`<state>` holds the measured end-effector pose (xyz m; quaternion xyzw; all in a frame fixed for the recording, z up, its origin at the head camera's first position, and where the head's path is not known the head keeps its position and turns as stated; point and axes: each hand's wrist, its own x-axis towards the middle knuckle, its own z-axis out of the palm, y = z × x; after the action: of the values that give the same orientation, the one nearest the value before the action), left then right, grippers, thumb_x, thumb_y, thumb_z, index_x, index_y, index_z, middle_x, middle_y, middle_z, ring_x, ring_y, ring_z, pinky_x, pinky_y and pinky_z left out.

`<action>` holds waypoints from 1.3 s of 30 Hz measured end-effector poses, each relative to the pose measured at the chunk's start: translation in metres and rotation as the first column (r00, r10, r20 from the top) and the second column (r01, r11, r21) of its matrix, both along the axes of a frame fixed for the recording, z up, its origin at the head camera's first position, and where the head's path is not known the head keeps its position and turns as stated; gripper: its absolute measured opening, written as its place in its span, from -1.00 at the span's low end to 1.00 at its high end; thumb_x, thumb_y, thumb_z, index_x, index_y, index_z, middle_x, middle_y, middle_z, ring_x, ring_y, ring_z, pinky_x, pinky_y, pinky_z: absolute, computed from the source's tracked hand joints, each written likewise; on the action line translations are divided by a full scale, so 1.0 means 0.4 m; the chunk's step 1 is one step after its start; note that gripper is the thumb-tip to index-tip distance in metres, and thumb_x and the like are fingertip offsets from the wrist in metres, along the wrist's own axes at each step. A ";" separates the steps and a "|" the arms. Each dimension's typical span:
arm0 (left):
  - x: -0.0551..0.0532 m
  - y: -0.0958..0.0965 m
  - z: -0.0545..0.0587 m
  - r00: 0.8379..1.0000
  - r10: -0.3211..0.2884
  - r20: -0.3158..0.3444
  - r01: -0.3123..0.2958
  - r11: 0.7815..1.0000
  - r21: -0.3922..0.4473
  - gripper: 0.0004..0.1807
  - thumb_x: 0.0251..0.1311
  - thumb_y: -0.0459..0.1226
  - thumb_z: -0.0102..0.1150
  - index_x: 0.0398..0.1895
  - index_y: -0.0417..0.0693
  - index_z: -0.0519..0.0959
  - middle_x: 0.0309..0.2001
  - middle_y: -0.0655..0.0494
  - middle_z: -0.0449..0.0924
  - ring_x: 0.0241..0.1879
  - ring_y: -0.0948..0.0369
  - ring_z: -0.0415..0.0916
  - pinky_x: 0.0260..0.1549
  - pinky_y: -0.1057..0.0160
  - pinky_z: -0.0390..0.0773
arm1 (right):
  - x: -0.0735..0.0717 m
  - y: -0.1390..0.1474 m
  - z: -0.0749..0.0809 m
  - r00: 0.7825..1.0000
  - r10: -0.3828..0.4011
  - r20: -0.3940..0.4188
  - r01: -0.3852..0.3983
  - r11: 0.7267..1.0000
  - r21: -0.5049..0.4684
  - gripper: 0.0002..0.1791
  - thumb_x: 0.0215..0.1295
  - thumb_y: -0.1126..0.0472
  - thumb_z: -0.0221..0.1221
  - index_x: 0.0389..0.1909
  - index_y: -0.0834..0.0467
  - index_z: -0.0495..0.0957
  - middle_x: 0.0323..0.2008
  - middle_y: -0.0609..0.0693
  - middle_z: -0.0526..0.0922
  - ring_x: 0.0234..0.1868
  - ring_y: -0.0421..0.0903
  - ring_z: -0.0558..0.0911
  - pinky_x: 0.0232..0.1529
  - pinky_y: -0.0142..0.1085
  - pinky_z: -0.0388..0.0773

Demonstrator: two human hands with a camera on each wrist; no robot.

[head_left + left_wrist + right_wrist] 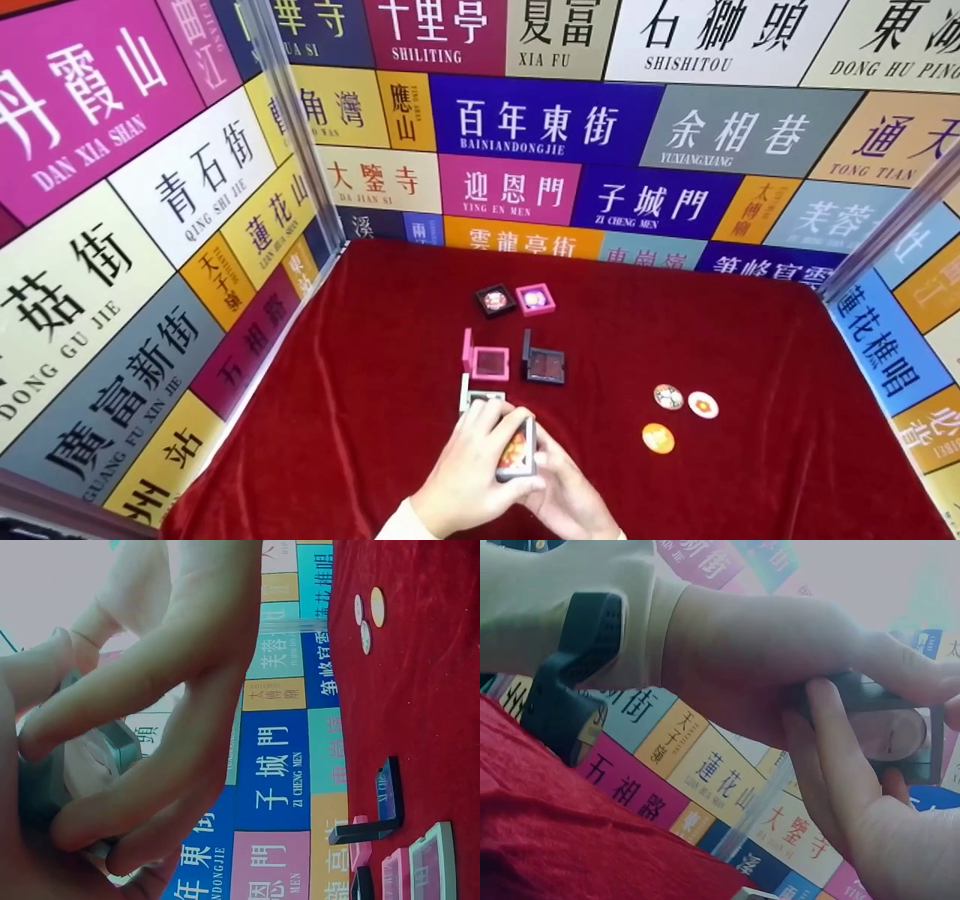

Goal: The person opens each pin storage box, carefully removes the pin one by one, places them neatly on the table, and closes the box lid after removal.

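Low over the near part of the cloth, both hands hold a small grey square case [516,457]. An orange picture shows inside its frame in the head view. The right wrist view shows a pale round disc [889,735] framed by the case. My left hand [469,465] curls its fingers over the case, thumb along its near edge. From the right side, my right hand [566,484] grips it, partly hidden behind it. Just beyond the fingers stands a pale green case [465,391] with its lid raised, partly covered by the left hand.
Pink [489,364] and black [545,365] cases stand lid-up farther back. Behind them lie a black case [495,300] and a pink case [535,298] holding round badges. Three loose badges [658,439] lie right on the red cloth [360,360]. Sign-covered walls [540,120] enclose the table.
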<state>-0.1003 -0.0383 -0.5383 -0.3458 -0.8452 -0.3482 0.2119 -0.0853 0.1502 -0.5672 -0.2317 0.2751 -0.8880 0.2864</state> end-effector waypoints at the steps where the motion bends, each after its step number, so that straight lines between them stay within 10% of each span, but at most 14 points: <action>1: 0.002 0.001 -0.002 1.000 0.003 0.004 -0.002 1.000 -0.008 -0.18 0.13 0.24 0.53 0.36 0.01 0.58 0.20 0.17 0.48 0.13 0.17 0.40 0.11 0.03 0.50 | 0.000 0.000 -0.002 1.000 0.004 0.006 -0.004 1.000 -0.004 -0.35 0.64 0.31 -0.16 0.68 -0.05 0.24 0.47 0.11 0.46 0.36 0.00 0.56 0.34 -0.16 0.51; 15: 0.009 -0.011 -0.002 0.999 -0.030 0.046 0.031 0.999 -0.013 -0.11 0.13 0.19 0.55 0.46 -0.01 0.52 0.24 0.14 0.46 0.21 0.18 0.39 0.16 0.09 0.50 | -0.005 -0.001 -0.008 0.996 0.067 -0.062 -0.070 0.996 -0.061 -0.29 0.64 0.34 -0.26 0.75 -0.03 0.09 0.65 0.09 0.22 0.49 0.02 0.42 0.42 -0.15 0.43; 39: 0.015 -0.004 0.003 0.997 -0.020 0.074 0.025 0.998 -0.058 -0.15 0.06 0.26 0.59 0.33 0.05 0.58 0.12 0.25 0.45 0.05 0.26 0.37 -0.02 0.24 0.50 | -0.006 0.024 -0.033 0.996 0.066 -0.066 -0.070 0.996 -0.055 -0.33 0.62 0.37 -0.23 0.66 -0.04 0.28 0.51 0.09 0.43 0.43 -0.02 0.50 0.40 -0.18 0.46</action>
<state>-0.0943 -0.0400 -0.5370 -0.3482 -0.8583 -0.3381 0.1664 -0.0877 0.1596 -0.5804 -0.2772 0.2503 -0.8775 0.3008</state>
